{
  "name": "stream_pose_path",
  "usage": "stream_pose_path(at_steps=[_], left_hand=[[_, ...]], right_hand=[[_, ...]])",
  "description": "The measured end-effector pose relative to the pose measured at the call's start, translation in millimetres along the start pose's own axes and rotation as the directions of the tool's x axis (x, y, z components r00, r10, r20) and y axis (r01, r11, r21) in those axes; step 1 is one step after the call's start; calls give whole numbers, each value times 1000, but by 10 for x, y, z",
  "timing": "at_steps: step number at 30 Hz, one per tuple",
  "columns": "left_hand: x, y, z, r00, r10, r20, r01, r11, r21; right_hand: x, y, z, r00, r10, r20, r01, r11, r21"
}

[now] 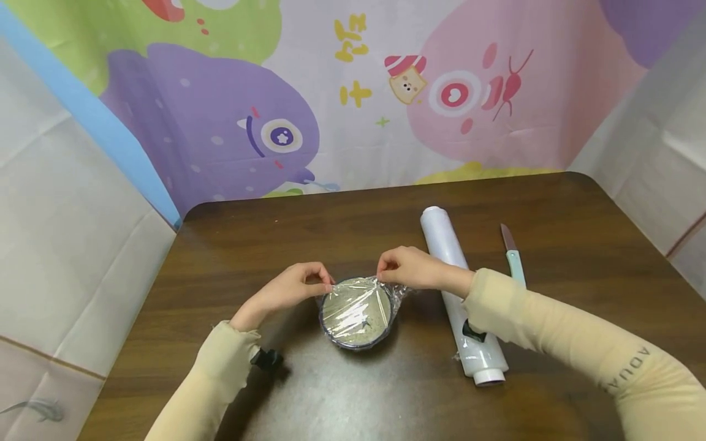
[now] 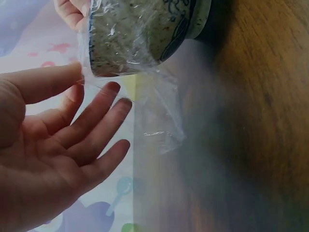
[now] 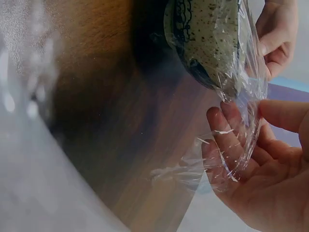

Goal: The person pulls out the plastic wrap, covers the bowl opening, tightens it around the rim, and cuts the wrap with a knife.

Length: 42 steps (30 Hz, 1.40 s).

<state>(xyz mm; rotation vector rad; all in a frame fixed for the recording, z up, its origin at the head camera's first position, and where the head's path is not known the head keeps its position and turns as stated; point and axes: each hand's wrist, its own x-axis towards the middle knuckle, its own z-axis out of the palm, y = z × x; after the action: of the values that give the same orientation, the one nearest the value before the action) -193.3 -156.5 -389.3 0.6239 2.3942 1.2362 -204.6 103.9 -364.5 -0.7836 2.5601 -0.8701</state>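
A speckled round bowl [image 1: 353, 347] with a dark blue rim stands on the table, clear cling film [image 1: 349, 313] stretched over its mouth. My left hand [image 1: 288, 286] is at the far left of the rim, thumb and forefinger pinching the film's edge; in the left wrist view its other fingers spread loosely below the bowl [image 2: 186, 24]. At the far right of the rim, my right hand [image 1: 412, 268] pinches the film between thumb and forefinger. A loose, crumpled flap of film [image 3: 193, 169] hangs by its palm in the right wrist view.
A large roll of cling film [image 1: 441, 236] lies slantwise right of the bowl, partly under my right forearm. Beyond it is a knife [image 1: 515, 262] with a pale green handle. The brown table [image 1: 276, 233] ends at a cartoon-printed curtain [image 1: 353, 147].
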Motion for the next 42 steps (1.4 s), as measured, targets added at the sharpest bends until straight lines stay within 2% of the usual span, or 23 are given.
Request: stream_pose_path(at_steps=[9,15,17,22,24,30,34,38,42], left_hand=[[16,13,46,994,-79,-72,75,996,-51],[42,-24,83,990,-95,-101,81,988,-127],[23,44,85,990,-98,-105,83,988,-134],[33,31,117,987,-102,-121,87,989,-123],[67,-58,140,986,-102,-133,85,989,-123],[77,-85,170,982,-131,-137,107,980,-170],[67,-94,195,980,-142,-139,119,979,-168],[53,-72,239,980,-132,-147,104,977,-184],[47,-29,287,988,-84,-133,62,986,-157]], right_hand=[[45,-3,39,998,69,-3,-69,996,60],[75,-8,83,991,135,12,-135,988,78],[85,-13,103,986,165,23,-167,982,85],[103,-16,153,971,236,32,-238,969,73],[107,-19,167,969,244,24,-245,968,50],[117,-18,205,970,244,-17,-245,969,-22],[102,-18,220,967,255,-7,-255,967,1],[77,-16,218,964,266,11,-266,963,34],[67,-21,208,960,280,12,-280,959,36]])
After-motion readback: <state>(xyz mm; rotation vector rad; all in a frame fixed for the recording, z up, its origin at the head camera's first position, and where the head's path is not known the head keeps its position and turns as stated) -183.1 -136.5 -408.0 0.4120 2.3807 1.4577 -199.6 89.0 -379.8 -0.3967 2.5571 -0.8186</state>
